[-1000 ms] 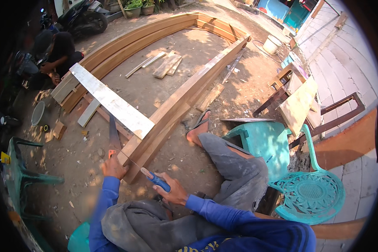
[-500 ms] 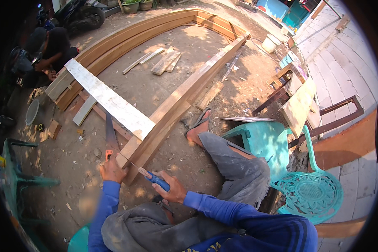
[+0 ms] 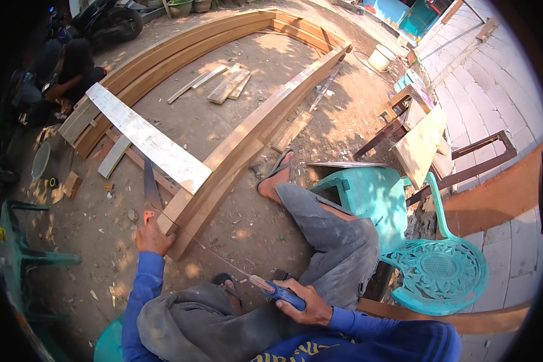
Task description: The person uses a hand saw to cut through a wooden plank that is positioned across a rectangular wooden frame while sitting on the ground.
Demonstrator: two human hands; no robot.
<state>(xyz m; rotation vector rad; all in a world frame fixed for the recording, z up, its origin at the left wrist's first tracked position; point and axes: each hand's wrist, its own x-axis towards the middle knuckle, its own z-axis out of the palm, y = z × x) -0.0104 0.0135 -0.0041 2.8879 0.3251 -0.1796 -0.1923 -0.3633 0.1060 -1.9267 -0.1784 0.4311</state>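
My right hand is wrapped round the blue handle of a saw. Seen edge-on, its thin blade runs up and left to the near end of a wooden door-frame beam, where a cut line crosses the wood. My left hand grips that beam end, left of the cut. Right by its fingers is the orange handle of a second handsaw, whose dark blade points away from me; how this saw is supported I cannot make out. A pale board bridges the frame's two long sides.
Wood offcuts lie inside the frame. To my right are a green plastic chair and a leaning wooden panel. Another green chair is at left. A person sits beyond the frame's left side.
My right hand has drawn the saw back toward me and to the right, so more blade shows. My left hand stays at the beam end. The whole view has shifted slightly.
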